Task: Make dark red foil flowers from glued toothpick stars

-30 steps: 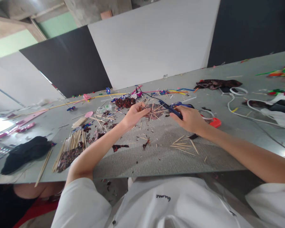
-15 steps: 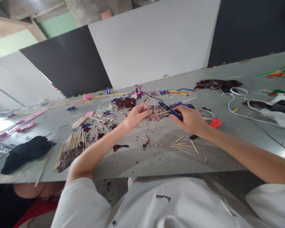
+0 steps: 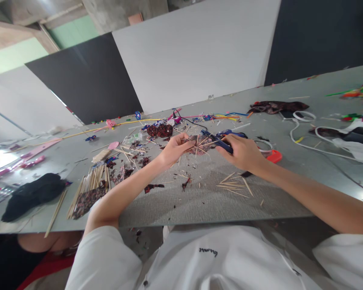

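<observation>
My left hand point(image 3: 176, 150) pinches the left side of a dark reddish piece with sticks point(image 3: 199, 145), whose pale thin sticks fan outward. My right hand point(image 3: 240, 152) is wrapped round a dark blue tool point(image 3: 219, 141), its tip pointing left over the piece. Behind my left hand lies a dark red clump point(image 3: 159, 130). Several loose short sticks point(image 3: 233, 185) rest on the grey table mat in front of my right hand. Small dark scraps point(image 3: 186, 183) lie nearer the table's front edge.
At the left are a bundle of sticks with dark speckled material point(image 3: 90, 197) and a black cloth point(image 3: 33, 195). An orange-red object point(image 3: 274, 156) and a white cable point(image 3: 326, 152) lie on the right. Part of another person shows below the table at the lower left point(image 3: 36, 249).
The piece has turned or tilted slightly in my left hand, and my left fingers have shifted a little on it. My right hand and the tool have hardly moved.
</observation>
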### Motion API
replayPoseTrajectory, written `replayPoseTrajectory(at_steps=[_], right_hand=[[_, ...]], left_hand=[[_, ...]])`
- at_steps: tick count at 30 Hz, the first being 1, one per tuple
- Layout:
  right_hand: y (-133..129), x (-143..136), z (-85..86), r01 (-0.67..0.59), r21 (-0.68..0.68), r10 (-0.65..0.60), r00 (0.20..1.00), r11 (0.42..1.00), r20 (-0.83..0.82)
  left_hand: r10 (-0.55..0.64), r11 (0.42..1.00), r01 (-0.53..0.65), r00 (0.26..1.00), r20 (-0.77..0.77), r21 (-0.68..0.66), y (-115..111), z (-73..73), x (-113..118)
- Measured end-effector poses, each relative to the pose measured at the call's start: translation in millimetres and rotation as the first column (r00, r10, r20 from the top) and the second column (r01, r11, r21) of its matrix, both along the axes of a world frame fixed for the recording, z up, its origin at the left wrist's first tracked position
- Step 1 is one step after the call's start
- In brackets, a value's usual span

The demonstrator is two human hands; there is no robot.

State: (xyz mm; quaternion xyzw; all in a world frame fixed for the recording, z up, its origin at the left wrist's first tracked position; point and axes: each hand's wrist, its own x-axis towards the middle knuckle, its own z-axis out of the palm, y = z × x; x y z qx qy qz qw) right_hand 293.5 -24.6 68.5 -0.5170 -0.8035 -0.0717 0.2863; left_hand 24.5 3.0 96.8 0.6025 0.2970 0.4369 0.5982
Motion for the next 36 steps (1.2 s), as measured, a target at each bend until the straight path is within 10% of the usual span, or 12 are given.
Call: replayPoseTrajectory(at_steps=[36], right_hand=[[1.6,0.4,-3.2,-0.048,-0.090,0.046,0.999,0.995,-0.018]], left_hand=[[-0.007,1.000,0.008,0.999,-0.040,0.030,3.7,-8.4,-1.1]])
